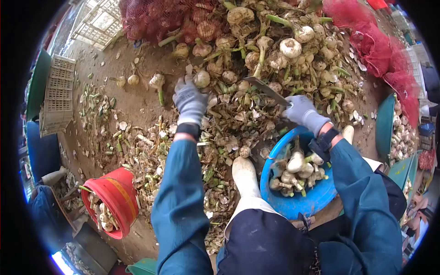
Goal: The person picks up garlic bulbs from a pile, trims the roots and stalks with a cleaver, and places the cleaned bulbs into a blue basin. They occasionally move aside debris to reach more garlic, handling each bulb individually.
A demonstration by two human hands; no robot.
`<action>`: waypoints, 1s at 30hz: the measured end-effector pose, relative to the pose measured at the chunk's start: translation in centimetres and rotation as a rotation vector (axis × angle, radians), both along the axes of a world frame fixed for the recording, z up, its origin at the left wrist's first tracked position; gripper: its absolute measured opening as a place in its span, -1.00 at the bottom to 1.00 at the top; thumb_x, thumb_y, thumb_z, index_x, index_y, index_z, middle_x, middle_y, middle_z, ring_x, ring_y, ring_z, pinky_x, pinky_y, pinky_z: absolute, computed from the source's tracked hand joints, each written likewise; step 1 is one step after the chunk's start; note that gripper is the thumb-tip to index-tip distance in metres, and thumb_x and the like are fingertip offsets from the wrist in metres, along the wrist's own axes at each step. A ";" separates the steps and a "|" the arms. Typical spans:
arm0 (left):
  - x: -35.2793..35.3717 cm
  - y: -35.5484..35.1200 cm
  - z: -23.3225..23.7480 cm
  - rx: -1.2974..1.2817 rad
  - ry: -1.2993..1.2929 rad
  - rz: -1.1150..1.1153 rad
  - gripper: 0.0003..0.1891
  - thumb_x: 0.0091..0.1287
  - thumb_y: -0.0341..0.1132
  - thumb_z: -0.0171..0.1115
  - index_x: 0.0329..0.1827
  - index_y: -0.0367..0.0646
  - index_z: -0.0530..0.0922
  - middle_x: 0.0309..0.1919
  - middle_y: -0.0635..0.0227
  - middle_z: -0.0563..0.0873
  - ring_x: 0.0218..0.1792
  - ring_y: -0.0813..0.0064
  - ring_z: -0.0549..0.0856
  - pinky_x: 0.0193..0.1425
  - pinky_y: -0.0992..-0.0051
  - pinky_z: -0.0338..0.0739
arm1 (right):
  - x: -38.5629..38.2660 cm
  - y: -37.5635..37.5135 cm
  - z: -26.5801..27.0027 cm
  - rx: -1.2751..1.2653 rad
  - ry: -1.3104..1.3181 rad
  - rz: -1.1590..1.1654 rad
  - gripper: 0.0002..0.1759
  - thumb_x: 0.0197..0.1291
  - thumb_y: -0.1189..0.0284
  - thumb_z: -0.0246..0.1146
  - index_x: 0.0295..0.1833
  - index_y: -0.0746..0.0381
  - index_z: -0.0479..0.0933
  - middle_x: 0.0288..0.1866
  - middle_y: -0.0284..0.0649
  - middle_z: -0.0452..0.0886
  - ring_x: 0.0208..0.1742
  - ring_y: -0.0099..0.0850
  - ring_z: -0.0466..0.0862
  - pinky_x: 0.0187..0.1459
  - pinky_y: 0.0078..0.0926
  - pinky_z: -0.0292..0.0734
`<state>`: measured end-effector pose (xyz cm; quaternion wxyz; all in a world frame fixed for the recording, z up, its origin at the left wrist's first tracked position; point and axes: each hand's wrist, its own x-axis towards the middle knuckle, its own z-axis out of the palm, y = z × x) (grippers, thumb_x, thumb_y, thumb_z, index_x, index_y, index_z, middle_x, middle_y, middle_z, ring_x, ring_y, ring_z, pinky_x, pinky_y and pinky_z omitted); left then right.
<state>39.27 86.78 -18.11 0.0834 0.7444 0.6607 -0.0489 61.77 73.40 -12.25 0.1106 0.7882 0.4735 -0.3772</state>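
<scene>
Upper centre, the left hand (189, 100) half-curls beside a bulb (202, 79), hold unclear; it looks firm, light, best gripped mid-body. The right hand (303, 111) clasps a knife (268, 91).

Your camera looks from your head, forward and down: your lap (266, 243) closest at the bottom, your left hand (189, 101) and right hand (303, 111) farther out, mid-frame, and the garlic (290, 47) beyond them near the top.
</scene>
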 end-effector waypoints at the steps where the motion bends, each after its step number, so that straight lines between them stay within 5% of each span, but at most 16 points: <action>1: -1.4 1.0 -2.7 -0.081 0.065 0.019 -0.44 0.08 -0.09 0.21 0.15 -0.04 0.31 -0.13 0.20 0.56 -0.14 0.30 0.56 -0.01 0.36 0.45 | -0.5 0.3 0.1 -0.013 0.108 -0.016 -0.58 -0.16 0.20 0.17 -0.11 0.10 0.52 -0.18 -0.13 0.57 -0.13 -0.24 0.55 -0.08 -0.38 0.42; 2: -2.5 1.3 -4.6 -0.080 0.062 0.023 -0.44 0.08 -0.09 0.21 0.15 -0.04 0.31 -0.13 0.20 0.56 -0.14 0.30 0.56 -0.01 0.36 0.45 | -0.8 0.2 -1.3 0.022 0.148 -0.078 -0.58 -0.19 0.19 0.18 -0.14 0.12 0.52 -0.22 -0.12 0.58 -0.15 -0.24 0.56 -0.10 -0.39 0.42; 5: -4.3 -0.1 -7.6 -0.601 -0.732 0.371 -0.50 0.11 -0.14 0.20 0.06 -0.22 0.39 -0.32 0.06 0.62 -0.27 0.37 0.60 -0.15 0.47 0.46 | -1.5 1.1 -3.0 0.050 0.234 -0.125 -0.57 -0.23 0.16 0.21 -0.21 0.18 0.54 -0.29 -0.09 0.59 -0.20 -0.26 0.58 -0.14 -0.41 0.44; 7: -3.2 -5.0 -3.3 -0.670 -1.075 0.509 -0.52 0.14 -0.23 0.19 0.08 -0.29 0.36 -0.28 0.14 0.62 -0.28 0.43 0.60 -0.17 0.53 0.47 | -2.7 2.0 -1.8 -0.028 0.205 -0.192 -0.57 -0.22 0.14 0.21 -0.23 0.19 0.55 -0.30 -0.11 0.59 -0.22 -0.28 0.59 -0.15 -0.40 0.44; 9: -2.9 -8.7 -5.2 -0.683 -1.364 0.346 -0.53 0.12 -0.34 0.22 0.09 -0.30 0.34 -0.26 0.25 0.61 -0.30 0.50 0.59 -0.22 0.57 0.48 | -3.9 2.1 -2.2 -0.073 0.209 -0.100 -0.62 -0.12 0.18 0.15 -0.19 0.17 0.54 -0.24 -0.11 0.58 -0.16 -0.28 0.58 -0.10 -0.38 0.43; 11: -1.4 -10.5 -3.3 -0.622 -1.356 0.153 -0.48 0.02 -0.40 0.30 0.06 -0.31 0.33 -0.22 0.30 0.59 -0.31 0.49 0.59 -0.23 0.56 0.50 | -6.0 1.6 -1.1 -0.078 0.153 0.037 -0.64 -0.09 0.21 0.11 -0.16 0.14 0.53 -0.14 -0.10 0.55 -0.08 -0.27 0.54 -0.03 -0.39 0.41; 16: -1.6 -10.9 -4.6 -0.671 -1.472 0.353 -0.54 -0.18 -0.45 0.34 -0.12 -0.23 0.45 -0.31 0.32 0.62 -0.29 0.49 0.62 -0.20 0.55 0.51 | -6.9 -0.1 0.4 0.044 0.082 0.227 -0.66 -0.05 0.29 0.08 -0.11 0.11 0.47 -0.15 -0.16 0.55 -0.09 -0.28 0.54 -0.06 -0.35 0.41; 18: -1.7 -11.0 -3.4 -0.448 -1.030 0.060 -0.62 -0.08 -0.32 0.31 -0.14 -0.15 0.51 -0.28 0.30 0.63 -0.28 0.43 0.62 -0.18 0.49 0.51 | -7.1 -0.6 0.8 0.290 0.117 0.338 -0.80 -0.12 0.32 0.14 -0.30 0.09 0.46 -0.39 -0.23 0.57 -0.30 -0.23 0.57 -0.30 -0.31 0.44; 19: -1.9 -11.1 -3.5 -0.451 -1.029 0.058 -0.62 -0.08 -0.32 0.31 -0.14 -0.15 0.51 -0.28 0.30 0.63 -0.28 0.43 0.62 -0.18 0.49 0.51 | -7.4 -0.8 0.9 0.288 0.116 0.335 -0.80 -0.12 0.32 0.14 -0.30 0.09 0.46 -0.39 -0.23 0.57 -0.30 -0.23 0.57 -0.30 -0.31 0.44; 21: -2.3 -10.9 -3.6 -0.283 -0.584 -0.376 -0.66 0.04 -0.18 0.22 -0.12 -0.08 0.53 -0.23 0.30 0.63 -0.21 0.36 0.60 -0.12 0.44 0.47 | -8.0 -0.7 0.9 0.493 0.146 0.470 -0.84 -0.12 0.33 0.15 -0.36 0.09 0.41 -0.47 -0.25 0.52 -0.36 -0.25 0.56 -0.37 -0.31 0.42; 23: -2.7 -11.3 -5.9 -0.439 -0.641 -0.361 -0.66 0.12 -0.15 0.15 -0.06 -0.05 0.51 -0.17 0.31 0.61 -0.14 0.37 0.57 -0.06 0.44 0.42 | -8.3 -0.6 1.1 0.488 0.162 0.485 -0.81 -0.16 0.33 0.17 -0.35 0.08 0.39 -0.47 -0.27 0.51 -0.37 -0.27 0.56 -0.37 -0.32 0.43; 26: -2.2 -12.9 -5.5 -0.765 -1.329 0.144 -0.69 0.13 -0.20 0.17 -0.08 -0.09 0.52 -0.18 0.36 0.62 -0.19 0.42 0.58 -0.08 0.49 0.43 | -8.8 -0.6 1.4 0.439 0.135 0.504 -0.80 -0.21 0.34 0.19 -0.38 0.08 0.39 -0.46 -0.28 0.51 -0.35 -0.28 0.56 -0.36 -0.33 0.43; 30: -1.9 -13.5 -3.6 -0.743 -1.404 0.093 -0.69 0.09 -0.25 0.23 -0.11 -0.13 0.53 -0.16 0.32 0.61 -0.17 0.45 0.58 -0.07 0.51 0.43 | -8.1 -0.6 0.8 0.487 0.110 0.505 -0.80 -0.22 0.35 0.19 -0.39 0.08 0.39 -0.47 -0.28 0.51 -0.36 -0.27 0.56 -0.36 -0.33 0.44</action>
